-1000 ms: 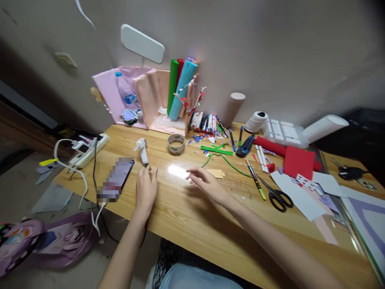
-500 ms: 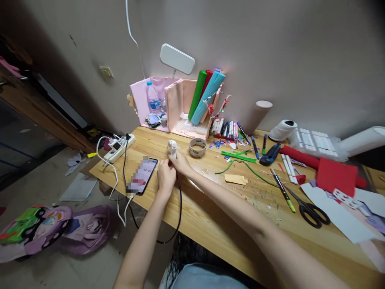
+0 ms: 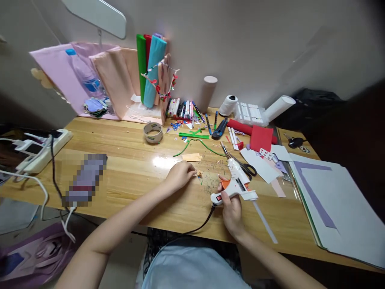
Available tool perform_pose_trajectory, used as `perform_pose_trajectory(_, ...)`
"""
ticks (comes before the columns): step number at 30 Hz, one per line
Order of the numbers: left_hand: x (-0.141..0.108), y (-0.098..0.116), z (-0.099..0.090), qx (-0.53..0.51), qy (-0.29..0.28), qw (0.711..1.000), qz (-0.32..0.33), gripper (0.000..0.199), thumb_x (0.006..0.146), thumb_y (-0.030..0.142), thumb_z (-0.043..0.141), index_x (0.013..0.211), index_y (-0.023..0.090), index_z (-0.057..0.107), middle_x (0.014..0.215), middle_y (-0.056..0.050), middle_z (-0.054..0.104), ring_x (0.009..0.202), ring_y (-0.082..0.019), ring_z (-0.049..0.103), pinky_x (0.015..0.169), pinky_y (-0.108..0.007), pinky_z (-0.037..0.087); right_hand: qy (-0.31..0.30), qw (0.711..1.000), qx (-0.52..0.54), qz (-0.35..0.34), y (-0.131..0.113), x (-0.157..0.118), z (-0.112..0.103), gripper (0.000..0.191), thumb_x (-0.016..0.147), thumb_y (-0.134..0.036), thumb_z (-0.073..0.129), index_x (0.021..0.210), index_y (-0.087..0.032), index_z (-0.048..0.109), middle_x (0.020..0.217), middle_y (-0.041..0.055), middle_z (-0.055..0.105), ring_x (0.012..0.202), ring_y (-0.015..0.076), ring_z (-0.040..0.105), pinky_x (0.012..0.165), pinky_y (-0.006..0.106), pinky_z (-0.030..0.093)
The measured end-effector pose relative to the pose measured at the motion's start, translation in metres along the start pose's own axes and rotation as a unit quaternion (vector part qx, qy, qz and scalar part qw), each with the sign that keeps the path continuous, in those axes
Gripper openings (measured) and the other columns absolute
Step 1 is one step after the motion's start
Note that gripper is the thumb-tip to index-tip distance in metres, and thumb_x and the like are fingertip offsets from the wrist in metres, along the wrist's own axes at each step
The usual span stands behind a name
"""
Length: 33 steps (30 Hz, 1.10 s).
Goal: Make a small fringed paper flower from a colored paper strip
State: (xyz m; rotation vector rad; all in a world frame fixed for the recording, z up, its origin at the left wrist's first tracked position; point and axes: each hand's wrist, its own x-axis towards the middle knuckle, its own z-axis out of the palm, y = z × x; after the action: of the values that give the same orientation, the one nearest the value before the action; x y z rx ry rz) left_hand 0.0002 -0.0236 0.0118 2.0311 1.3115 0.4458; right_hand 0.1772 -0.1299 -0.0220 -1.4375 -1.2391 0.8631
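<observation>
R hand (image 3: 233, 212) wrapped round the glue gun (image 3: 237, 172) by its handle, over the counter (image 3: 126, 150), nozzle aimed fwd, prob. to keep the hot end off skin; slack cord (image 3: 195, 230) gives it room. L hand (image 3: 180, 176) right by a small tan bit (image 3: 199, 174), fingertips bunched, prob. steadying; can't tell if it's pinched.

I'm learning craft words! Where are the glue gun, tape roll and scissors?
Glue gun (image 3: 234, 183): head view, on its white body.
Tape roll (image 3: 154, 138): head view, on its outer side.
Scissors (image 3: 246, 165): head view, on a black handle.
</observation>
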Motion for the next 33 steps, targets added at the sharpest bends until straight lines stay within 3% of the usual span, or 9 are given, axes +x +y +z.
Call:
perform_pose_trajectory(5,0.012,0.008,0.01,0.0,-0.026,0.999,-0.027,0.018,0.076,0.032,0.061,0.077,0.016,0.069,0.077,-0.007,0.068,0.07,-0.019,0.059,0.06,-0.027,0.039,0.007,1.0,0.019,0.024,0.006,0.008,0.003,0.027,0.089,-0.043,0.04,0.099,-0.023,0.056,0.096,0.0088,0.062,0.096,0.0242,0.058,0.091,0.044,0.046)
perform_pose_trajectory(12,0.013,0.005,0.011,-0.011,-0.03,0.999,0.022,0.016,0.078,0.031,0.06,0.076,0.016,0.065,0.077,-0.005,0.065,0.067,-0.015,0.055,0.059,-0.025,0.037,-0.014,0.984,0.126,0.123,-0.001,0.03,0.028,0.037,0.085,-0.046,0.049,0.109,-0.019,0.055,0.116,0.0112,0.061,0.114,0.0241,0.055,0.101,0.043,0.042)
perform_pose_trajectory(15,0.014,0.0,0.011,-0.084,-0.033,0.996,0.014,0.018,0.077,0.033,0.062,0.075,0.015,0.066,0.077,-0.005,0.066,0.069,-0.016,0.057,0.063,-0.026,0.04,-0.011,0.983,0.129,0.128,-0.003,0.034,0.03,0.037,0.084,-0.047,0.05,0.107,-0.019,0.056,0.115,0.0116,0.063,0.113,0.0246,0.056,0.101,0.044,0.042)
perform_pose_trajectory(17,0.016,-0.002,0.009,-0.188,-0.031,0.981,-0.041,0.022,0.075,0.036,0.064,0.078,0.014,0.066,0.077,-0.006,0.068,0.068,-0.016,0.06,0.063,-0.026,0.043,-0.005,0.985,0.121,0.123,-0.004,0.037,0.03,0.035,0.083,-0.046,0.051,0.104,-0.019,0.058,0.111,0.0119,0.065,0.109,0.0251,0.059,0.098,0.043,0.045)
perform_pose_trajectory(20,0.02,-0.005,0.006,-0.341,0.012,0.931,-0.131,0.027,0.069,0.037,0.07,0.077,0.012,0.065,0.075,-0.006,0.069,0.067,-0.015,0.063,0.063,-0.026,0.047,0.014,0.988,0.103,0.118,-0.01,0.046,0.034,0.03,0.08,-0.045,0.055,0.094,-0.018,0.059,0.1,0.0127,0.068,0.097,0.0259,0.064,0.091,0.042,0.05)
perform_pose_trajectory(24,0.021,-0.009,0.002,-0.421,0.115,0.886,-0.156,0.027,0.06,0.034,0.077,0.073,0.012,0.066,0.073,-0.005,0.07,0.069,-0.015,0.065,0.07,-0.027,0.051,0.051,0.988,0.11,0.09,-0.028,0.063,0.05,0.027,0.072,-0.038,0.066,0.088,-0.017,0.057,0.093,0.0116,0.068,0.091,0.0244,0.066,0.087,0.04,0.052)
perform_pose_trajectory(28,0.016,-0.012,0.0,-0.436,0.158,0.874,-0.143,0.024,0.059,0.032,0.078,0.07,0.013,0.069,0.072,-0.005,0.071,0.069,-0.016,0.066,0.07,-0.028,0.052,0.073,0.985,0.132,0.089,-0.041,0.075,0.069,0.032,0.068,-0.032,0.069,0.091,-0.017,0.054,0.082,0.0054,0.066,0.076,0.0195,0.066,0.078,0.036,0.054)
perform_pose_trajectory(33,0.012,-0.011,-0.005,-0.443,0.16,0.871,-0.142,0.02,0.062,0.03,0.077,0.073,0.014,0.072,0.075,-0.006,0.073,0.071,-0.017,0.067,0.072,-0.029,0.053,0.094,0.983,0.132,0.085,-0.041,0.082,0.078,0.038,0.067,-0.027,0.07,0.098,-0.016,0.052,0.081,0.0019,0.062,0.072,0.0156,0.064,0.073,0.031,0.054)
